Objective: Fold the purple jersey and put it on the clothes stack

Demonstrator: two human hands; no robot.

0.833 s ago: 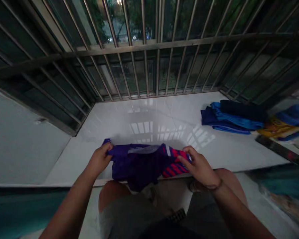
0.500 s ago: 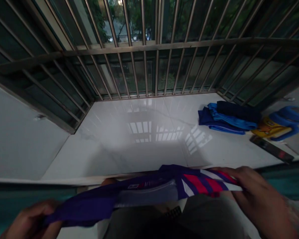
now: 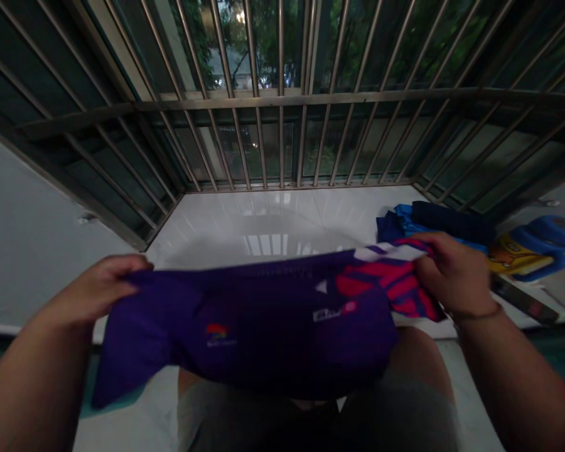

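Note:
A dark purple garment (image 3: 254, 326) with a red, purple and white striped part (image 3: 386, 279) is stretched out in the air in front of me, above my lap. My left hand (image 3: 96, 285) grips its left edge. At the right end my right hand (image 3: 452, 273) pinches the striped part. The cloth hangs in a wide fold and hides the near edge of the white tiled ledge (image 3: 273, 223).
A stack of folded blue clothes (image 3: 445, 220) lies at the ledge's right end, beside a yellow and blue item (image 3: 532, 248) and a dark flat strip (image 3: 522, 298). Metal window bars (image 3: 282, 138) fence the ledge on three sides. A white wall (image 3: 23, 251) stands at left.
The garment left the ledge's front edge, dropped low toward my lap, then rose and spread wide between both hands. My hands moved apart and upward.

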